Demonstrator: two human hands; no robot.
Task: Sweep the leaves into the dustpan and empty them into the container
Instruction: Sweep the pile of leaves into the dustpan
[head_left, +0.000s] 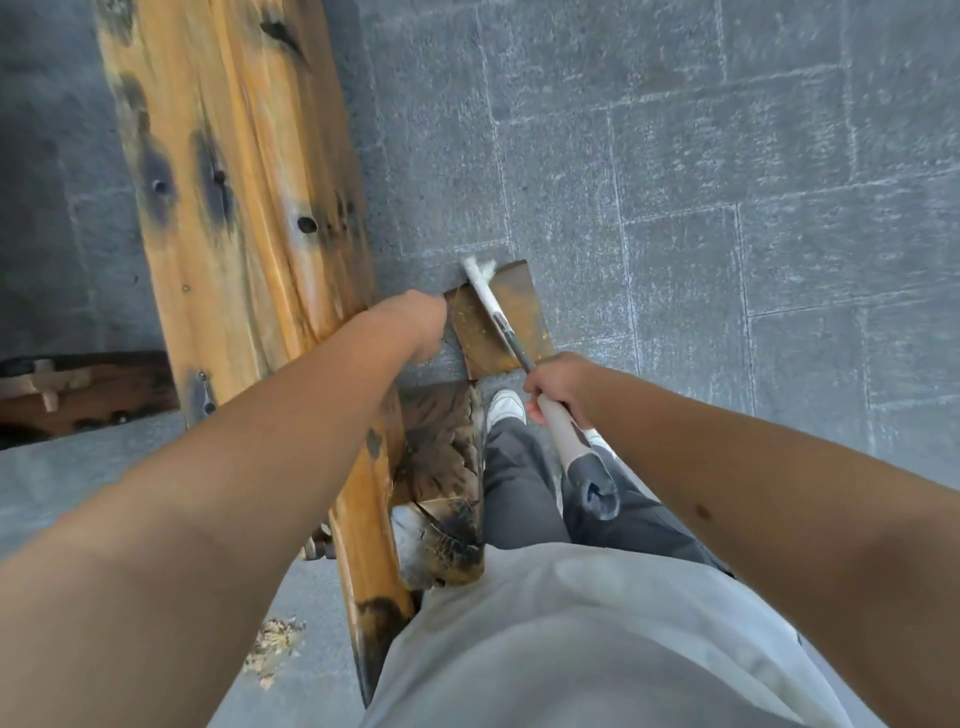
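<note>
Risk of spillage judged moderate: dustpan (506, 317) rests on the grey paving (727, 182) just beside the right edge of the wooden bench (244, 208), with the broom (498, 312) lying across its tray; a hard stroke could flick the debris over the far lip, and a lift at a tilt could tip the load out. Contents too blurred to confirm as leaves. Small heap of leaf litter (272, 644) noted on the paving at the left edge of the bench, near the lower end, well apart from the dustpan and easily missed. Risk of tripping or knocking: white shoe (506, 405) stands just behind the dustpan, close to the bench leg. No container visible.

Left hand (415, 322) reaches forward and down over the bench edge to the near left corner of the dustpan; fingers hidden behind the knuckles, so grip cannot be told. Right hand (558, 387) wraps curled fingers round the broom handle, arm extended, handle angled down and forward, bristle end at the dustpan's far edge
</note>
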